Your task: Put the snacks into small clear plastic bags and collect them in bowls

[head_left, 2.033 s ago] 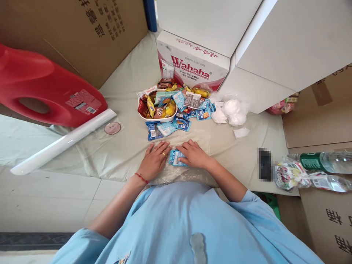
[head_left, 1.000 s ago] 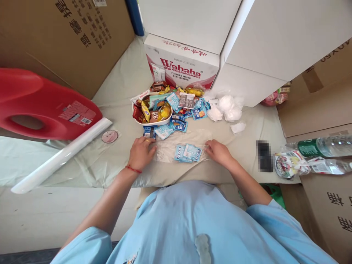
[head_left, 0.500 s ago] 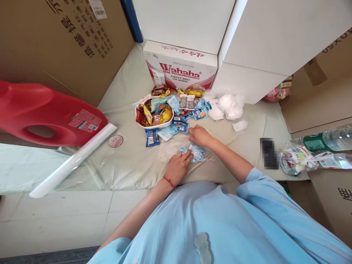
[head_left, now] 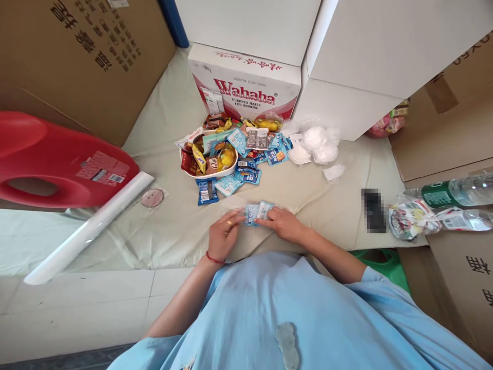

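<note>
Close in front of me, two light-blue snack packets [head_left: 252,211] lie side by side on a thin sheet of clear plastic [head_left: 231,206]. My left hand [head_left: 223,234] is at their left end, its fingers closed on the plastic by the packet's edge. From the right, my right hand [head_left: 287,225] grips the right packet, with a finger reaching across its front. Where the thumbs press is partly hidden. Beyond the hands stands a white tray [head_left: 210,176] filled with wrapped snacks, with several blue packets [head_left: 249,176] beside it.
A Wahaha carton [head_left: 246,82] stands behind the snacks. White bundles in plastic [head_left: 318,144] lie to the right. At left are a red jug [head_left: 73,169], a roll of film [head_left: 92,226] and a round pink disc [head_left: 152,197]. Bottles [head_left: 458,192] and a pixelated dark object [head_left: 373,210] sit far right.
My right hand has come down and nearer, from beside the snack pile onto the packets. My left hand has shifted left to their left end. The view has moved slightly.
</note>
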`<state>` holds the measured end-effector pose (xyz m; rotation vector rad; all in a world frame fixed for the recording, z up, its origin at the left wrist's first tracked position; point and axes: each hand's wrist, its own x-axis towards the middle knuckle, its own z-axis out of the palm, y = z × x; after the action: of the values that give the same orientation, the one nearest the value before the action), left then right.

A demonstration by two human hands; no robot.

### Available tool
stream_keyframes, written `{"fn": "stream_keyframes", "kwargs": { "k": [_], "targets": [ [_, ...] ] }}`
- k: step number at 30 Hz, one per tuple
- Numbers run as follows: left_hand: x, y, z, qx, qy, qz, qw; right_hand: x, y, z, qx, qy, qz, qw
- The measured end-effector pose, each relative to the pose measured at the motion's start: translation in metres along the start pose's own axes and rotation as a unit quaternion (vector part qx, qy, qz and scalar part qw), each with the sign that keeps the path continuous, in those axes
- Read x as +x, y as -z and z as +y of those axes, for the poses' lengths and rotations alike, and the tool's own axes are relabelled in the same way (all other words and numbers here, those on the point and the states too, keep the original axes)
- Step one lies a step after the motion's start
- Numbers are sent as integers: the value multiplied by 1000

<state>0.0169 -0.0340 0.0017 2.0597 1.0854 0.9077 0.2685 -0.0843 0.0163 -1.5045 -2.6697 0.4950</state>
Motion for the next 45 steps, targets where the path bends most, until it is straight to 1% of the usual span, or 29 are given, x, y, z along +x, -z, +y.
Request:
{"fn": "stream_keyframes", "kwargs": {
  "k": [2,3,4,5,6,8,10,12,14,15,16,17,19,21,22,23,25,27,29,31,33,36,38,39,40,41,43,44,45],
  "targets": [
    [6,12,1,32,61,113,991,1,-2,-2,-13,4,10,1000],
    [12,16,4,59,71,152,984,2,-2,-3,-21,6,14,1000],
    [19,18,6,86,64,168,980,3,-1,-4,-29,9,17,999],
    [27,19,9,107,45,159,980,3,-1,-5,-35,13,19,999],
    [34,19,12,119,18,128,984,3,0,-6,-40,17,20,999],
    [44,18,15,120,-34,32,992,3,-1,-7,-38,23,23,999],
    [45,17,13,115,-79,-58,989,2,-4,-7,-13,16,38,999],
    [34,19,7,119,-117,-112,980,1,-8,-6,29,3,64,997],
    [16,22,-1,114,-135,-140,974,0,-12,-6,63,-10,89,994],
    [7,24,-4,101,-126,-146,976,0,-13,-7,70,-13,92,993],
    [-2,24,-7,83,-98,-142,982,-1,-13,-7,70,-14,87,994],
    [-8,23,-7,68,-52,-122,989,-1,-12,-8,67,-13,79,995],
    [-15,18,-4,81,64,-38,994,-1,-9,-9,61,-9,59,996],
    [-14,10,2,157,151,37,975,-1,-6,-11,63,-13,51,997],
    [-11,7,5,202,174,50,962,-1,-4,-12,67,-19,52,996],
    [-8,6,8,238,186,46,952,-1,-3,-12,73,-24,54,996],
    [-3,8,13,255,193,13,947,-1,-2,-12,87,-31,60,994],
    [0,13,18,203,189,-2,961,-1,-1,-13,102,-32,66,992],
    [4,17,27,127,177,-1,976,0,-1,-14,109,-31,68,991],
    [10,11,38,69,160,10,985,2,-2,-16,107,-29,66,992],
    [17,-3,49,39,127,5,991,4,-2,-17,108,-30,69,991],
    [22,-29,55,53,45,-51,996,0,0,-15,142,-21,87,986],
    [21,-41,52,92,-8,-91,992,-10,5,-10,204,-4,106,973],
    [19,-44,49,111,-27,-103,988,-16,8,-6,238,-10,125,963],
    [16,-46,46,126,-40,-113,985,-22,10,-2,264,-37,155,951],
    [14,-47,44,138,-50,-121,982,-28,12,1,270,-86,193,939],
    [9,-47,41,156,-61,-129,977,-38,14,7,224,-214,261,914],
    [8,-47,40,165,-63,-130,976,-41,13,9,186,-265,273,906],
    [7,-47,40,172,-63,-130,974,-43,12,10,154,-295,267,904]
  ]
}}
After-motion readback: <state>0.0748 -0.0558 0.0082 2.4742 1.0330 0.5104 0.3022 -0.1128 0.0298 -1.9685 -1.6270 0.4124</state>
